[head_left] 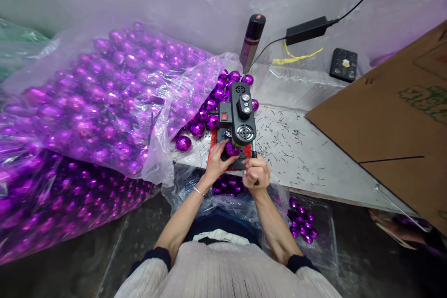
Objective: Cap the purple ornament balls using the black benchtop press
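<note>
A black bench machine with a red switch and round vents stands on a red and black base on the table. Under its front end sits a shiny purple ball, faceted like a disco ball. My left hand pinches that ball between thumb and fingers. My right hand is wrapped round the machine's lever handle, at the machine's right side. Several loose purple balls lie beside and behind the machine, spilling from the mouth of a clear bag.
A large clear bag full of purple balls fills the left. Behind stand a spray can and a black power adapter with its cable. A cardboard box is at right. Small dark scraps litter the white table. Below, a clear bin holds balls.
</note>
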{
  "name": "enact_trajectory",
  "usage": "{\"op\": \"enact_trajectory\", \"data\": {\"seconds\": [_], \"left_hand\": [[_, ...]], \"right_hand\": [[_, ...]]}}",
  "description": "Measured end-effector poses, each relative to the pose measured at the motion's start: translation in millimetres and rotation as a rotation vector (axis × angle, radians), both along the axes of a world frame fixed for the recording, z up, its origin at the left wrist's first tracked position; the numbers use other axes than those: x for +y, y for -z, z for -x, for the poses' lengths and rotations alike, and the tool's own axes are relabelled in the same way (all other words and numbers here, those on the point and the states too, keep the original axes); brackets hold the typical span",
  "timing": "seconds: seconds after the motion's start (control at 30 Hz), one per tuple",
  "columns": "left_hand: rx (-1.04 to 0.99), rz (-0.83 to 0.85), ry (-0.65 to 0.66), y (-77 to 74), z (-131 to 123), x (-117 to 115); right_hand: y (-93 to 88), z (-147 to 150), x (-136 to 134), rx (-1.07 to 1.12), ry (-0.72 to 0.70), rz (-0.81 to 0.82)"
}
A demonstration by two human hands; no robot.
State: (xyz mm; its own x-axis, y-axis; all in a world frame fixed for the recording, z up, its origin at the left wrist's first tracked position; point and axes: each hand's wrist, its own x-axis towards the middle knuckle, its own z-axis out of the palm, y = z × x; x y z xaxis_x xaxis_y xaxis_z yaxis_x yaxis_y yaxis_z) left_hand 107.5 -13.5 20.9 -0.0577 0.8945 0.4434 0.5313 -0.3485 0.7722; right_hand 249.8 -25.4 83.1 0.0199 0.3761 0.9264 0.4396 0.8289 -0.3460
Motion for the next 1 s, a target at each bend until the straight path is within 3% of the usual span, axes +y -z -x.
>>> {"op": "enact_trajectory", "data": {"seconds": [0.13, 0.27, 0.4, 0.53, 0.63, 0.7, 0.8, 0.87, 0.93, 1.0], "left_hand": [[-0.011, -0.009, 0.017, -1.3, 1, 3], [-0.021, 0.005, 0.052, -4.9, 5, 1], [0.027, -0.037, 0.092, -5.4, 9, -26], [0.224, -0.138, 0.224, -3.0, 16, -72], [0.360, -0.154, 0.268, -6.8, 30, -89], [0.373, -0.156, 0.142, -13.8, 46, -84], [0.348, -0.085, -0.297, -28.3, 77, -58], [0.383, 0.036, -0.497, -37.5, 95, -38], [0.466, 0.172, -0.507, -44.8, 106, -23], [0.534, 0.270, -0.435, -50.5, 111, -14]], "right_hand": [[-14.7, 0, -1, -0.009, 0.027, -0.018], [-57.0, 3, -5, 0.030, 0.102, 0.120], [-88.9, 8, -7, 0.117, 0.096, 0.204], [-85.3, 7, -8, 0.112, 0.069, 0.187], [-75.0, 5, -8, 0.095, 0.074, 0.165], [-70.8, 4, -9, 0.087, 0.073, 0.162], [-68.6, 3, -9, 0.083, 0.071, 0.162], [-68.2, 3, -9, 0.085, 0.079, 0.159], [-67.6, 3, -9, 0.084, 0.085, 0.156], [-67.2, 3, -9, 0.073, 0.087, 0.148]]}}
